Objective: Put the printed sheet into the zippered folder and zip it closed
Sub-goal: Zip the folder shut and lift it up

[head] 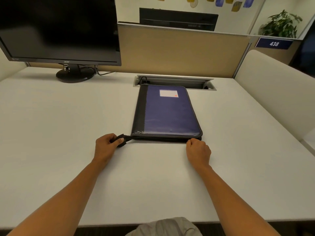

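Zippered folder [167, 113]: blue and black, lying flat and closed on the tabletop [68, 126], just beyond both hands. Printed sheet: not visible, presumably inside. Left hand [106, 147]: fingers curled around the black strap [125, 139] at the near-left corner, likely bracing. Right hand [198, 153]: fingers pressed together at the near-right corner, apparently pinching the zipper pull; pull itself hidden.

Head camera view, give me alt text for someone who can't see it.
A closed blue and black zippered folder lies flat on a white desk; the left hand grips a black strap at its near left corner, and the right hand is fisted at the near right corner. A dark monitor stands at the back left.
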### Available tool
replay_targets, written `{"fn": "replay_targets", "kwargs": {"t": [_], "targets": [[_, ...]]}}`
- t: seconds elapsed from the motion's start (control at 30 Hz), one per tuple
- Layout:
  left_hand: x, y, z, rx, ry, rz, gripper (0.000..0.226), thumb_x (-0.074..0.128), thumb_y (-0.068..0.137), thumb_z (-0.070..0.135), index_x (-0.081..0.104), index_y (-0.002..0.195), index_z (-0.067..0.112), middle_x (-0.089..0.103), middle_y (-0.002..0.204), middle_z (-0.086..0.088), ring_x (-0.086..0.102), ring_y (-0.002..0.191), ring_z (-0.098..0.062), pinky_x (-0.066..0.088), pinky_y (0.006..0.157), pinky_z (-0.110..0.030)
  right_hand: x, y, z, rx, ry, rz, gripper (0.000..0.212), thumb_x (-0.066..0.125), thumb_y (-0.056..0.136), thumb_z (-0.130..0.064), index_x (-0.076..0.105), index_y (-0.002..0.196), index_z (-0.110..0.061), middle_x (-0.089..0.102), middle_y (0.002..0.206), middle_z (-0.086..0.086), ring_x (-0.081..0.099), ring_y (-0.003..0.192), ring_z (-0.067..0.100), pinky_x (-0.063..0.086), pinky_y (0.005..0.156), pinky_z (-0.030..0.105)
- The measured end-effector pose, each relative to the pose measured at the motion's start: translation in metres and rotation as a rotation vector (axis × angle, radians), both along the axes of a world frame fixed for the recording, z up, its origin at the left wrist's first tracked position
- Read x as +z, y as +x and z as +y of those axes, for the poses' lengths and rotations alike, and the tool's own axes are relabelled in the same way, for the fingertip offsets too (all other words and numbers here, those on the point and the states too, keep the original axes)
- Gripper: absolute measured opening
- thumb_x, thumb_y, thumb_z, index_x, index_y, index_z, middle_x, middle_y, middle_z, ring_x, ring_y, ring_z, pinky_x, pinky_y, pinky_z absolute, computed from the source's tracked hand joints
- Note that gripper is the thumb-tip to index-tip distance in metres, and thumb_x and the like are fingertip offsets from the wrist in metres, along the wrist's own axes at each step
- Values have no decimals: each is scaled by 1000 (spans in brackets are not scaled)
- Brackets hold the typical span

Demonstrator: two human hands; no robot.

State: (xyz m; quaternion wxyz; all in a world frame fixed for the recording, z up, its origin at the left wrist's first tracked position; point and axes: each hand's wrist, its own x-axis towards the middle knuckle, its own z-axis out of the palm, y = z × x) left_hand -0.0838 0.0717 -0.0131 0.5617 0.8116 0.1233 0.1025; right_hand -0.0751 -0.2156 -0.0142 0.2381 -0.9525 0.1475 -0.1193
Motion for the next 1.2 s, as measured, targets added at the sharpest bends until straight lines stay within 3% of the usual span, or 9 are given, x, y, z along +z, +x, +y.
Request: {"fn": "replay_targets", "kwargs": {"t": [0.13, 0.37, 0.47, 0.57, 0.67, 0.77, 0.93, 1.1, 1.2], "targets": [[0, -1, -1, 49, 22, -13, 22, 67, 79, 8, 55, 63, -1, 47, 60, -9, 36, 57, -18, 28, 54, -24, -2, -5, -8, 17, -20, -21, 28, 40, 93, -16, 44, 65, -10, 65, 77, 21, 59, 72, 37, 35, 61, 31], [-2, -1, -1, 185, 110, 7, 17, 66, 79, 18, 61, 67, 7, 57, 66, -11, 47, 65, -23, 33, 54, -26, -2, -11, -14, 131, -81, -22, 35, 39, 96, -27, 39, 65, -12, 63, 70, 16, 40, 58, 25, 27, 56, 30], [-1, -4, -7, 265, 225, -25, 13, 64, 82, 21, 68, 87, 10, 66, 85, -11, 56, 81, -25, 40, 65, -31, -1, -13, -14, 151, -55, -12, 37, 38, 96, -30, 37, 64, -13, 61, 67, 15, 41, 59, 27, 28, 57, 30], [3, -5, -17, 285, 329, -166, 20, 63, 83, 12, 68, 102, 12, 65, 105, -12, 53, 102, -30, 42, 81, -40, 1, -14, -11, 161, -40, -1, 43, 37, 96, -29, 29, 56, -19, 51, 62, 7, 42, 59, 27, 27, 57, 30], [9, -2, -32, 144, 414, -315, 26, 64, 78, 1, 68, 103, 9, 65, 106, -13, 57, 98, -29, 44, 87, -43, 2, -15, -8, 157, -22, 6, 40, 37, 97, -26, 30, 58, -17, 54, 65, 11, 40, 60, 26, 27, 58, 30], [13, 4, -57, -169, 482, -409, 25, 66, 78, -2, 68, 101, 4, 67, 106, -13, 60, 100, -28, 45, 90, -35, 2, -17, -6, 189, -3, 14, 38, 37, 97, -25, 31, 60, -16, 50, 64, 8, 40, 60, 25, 27, 57, 30], [15, 20, -103, -558, 676, -280, 40, 62, 86, 24, 56, 123, 12, 53, 134, -4, 42, 129, -18, 32, 105, -28, 3, -22, -1, 287, 29, 19, 44, 38, 96, -27, 23, 55, -26, 48, 61, 5, 41, 59, 23, 25, 54, 29], [16, 31, -133, -698, 882, -184, 54, 49, 92, 34, 33, 140, 17, 30, 151, -1, 21, 140, -15, 17, 114, -29, 2, -25, 4, 355, 80, 6, 26, 41, 95, -27, 51, 73, -16, 67, 82, 14, 57, 73, 29, 30, 59, 29], [16, 37, -139, -735, 1019, -137, 53, 38, 97, 34, 22, 144, 15, 20, 154, -4, 14, 142, -17, 11, 115, -29, 0, -27, 5, 394, 84, -21, 26, 42, 95, -26, 45, 70, -19, 67, 81, 16, 57, 74, 32, 29, 58, 29]]}}
